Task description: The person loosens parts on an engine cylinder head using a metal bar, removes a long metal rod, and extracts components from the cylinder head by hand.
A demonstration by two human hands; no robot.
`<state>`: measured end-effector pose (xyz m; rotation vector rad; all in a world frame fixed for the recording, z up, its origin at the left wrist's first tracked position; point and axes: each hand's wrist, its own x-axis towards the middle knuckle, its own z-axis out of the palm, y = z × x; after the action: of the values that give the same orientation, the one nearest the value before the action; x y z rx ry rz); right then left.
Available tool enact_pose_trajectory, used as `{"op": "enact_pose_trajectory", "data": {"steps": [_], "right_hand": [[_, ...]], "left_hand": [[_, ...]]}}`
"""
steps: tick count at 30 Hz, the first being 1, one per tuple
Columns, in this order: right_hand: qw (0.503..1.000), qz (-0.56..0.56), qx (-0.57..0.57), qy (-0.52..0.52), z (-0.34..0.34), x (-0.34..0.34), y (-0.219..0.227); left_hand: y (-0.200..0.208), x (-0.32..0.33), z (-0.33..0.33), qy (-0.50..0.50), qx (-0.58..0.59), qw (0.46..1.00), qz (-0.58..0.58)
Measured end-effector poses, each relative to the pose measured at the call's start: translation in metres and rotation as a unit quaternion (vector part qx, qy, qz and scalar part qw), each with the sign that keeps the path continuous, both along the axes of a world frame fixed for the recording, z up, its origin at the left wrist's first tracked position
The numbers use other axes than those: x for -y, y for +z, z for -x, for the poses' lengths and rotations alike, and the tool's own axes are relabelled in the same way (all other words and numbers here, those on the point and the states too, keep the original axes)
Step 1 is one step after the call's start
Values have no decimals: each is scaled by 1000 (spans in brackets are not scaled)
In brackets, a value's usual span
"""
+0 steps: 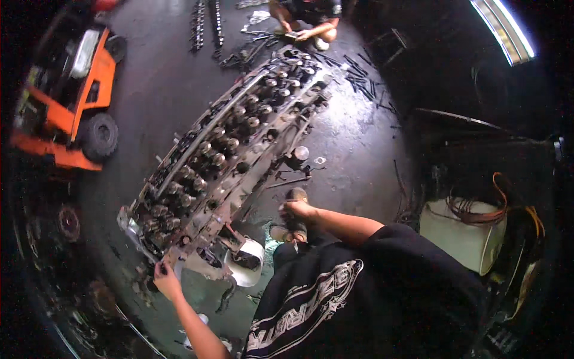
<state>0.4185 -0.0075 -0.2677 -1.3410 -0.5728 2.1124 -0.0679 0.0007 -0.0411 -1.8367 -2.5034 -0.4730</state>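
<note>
A long, greasy engine cylinder head (233,194) with rows of valve springs stretches diagonally away from me. At its near left corner is my left hand (167,281), fingers bent against the dark metal edge; what they pinch is too dark to make out. My right hand (294,209) hangs above my shoe (296,194), to the right of the engine part. Its fingers are curled closed, and anything inside them is hidden. Under the near end sits a white bucket (252,263). A round metal part (300,154) and a small flat gasket (320,160) lie beyond my right hand.
Another person (308,24) crouches at the far end, hands on a small part. Dark rods (359,78) litter the floor there. An orange forklift (95,90) stands left. To the right, cables (478,212) lie on a pale container (460,239).
</note>
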Motion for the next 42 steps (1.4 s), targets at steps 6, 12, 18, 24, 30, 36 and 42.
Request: {"op": "enact_pose_trajectory", "data": {"steps": [6, 12, 18, 24, 30, 36, 42], "right_hand": [[934, 237, 90, -252, -150, 20, 2], [966, 77, -24, -245, -129, -40, 33], [966, 45, -71, -245, -33, -126, 121], [956, -12, -76, -284, -52, -335, 225], [893, -268, 347, -105, 13, -277, 141], [827, -412, 350, 157, 147, -107, 177], [751, -403, 374, 365, 231, -75, 166]], "left_hand": [[28, -12, -45, 31, 13, 996, 84], [29, -21, -54, 45, -22, 996, 77], [13, 1, -23, 82, -41, 995, 37], [31, -12, -48, 98, -20, 992, 70], [44, -14, -66, 108, -70, 990, 54], [43, -19, -50, 105, -82, 989, 63], [53, -23, -54, 162, -2, 977, 135]]}}
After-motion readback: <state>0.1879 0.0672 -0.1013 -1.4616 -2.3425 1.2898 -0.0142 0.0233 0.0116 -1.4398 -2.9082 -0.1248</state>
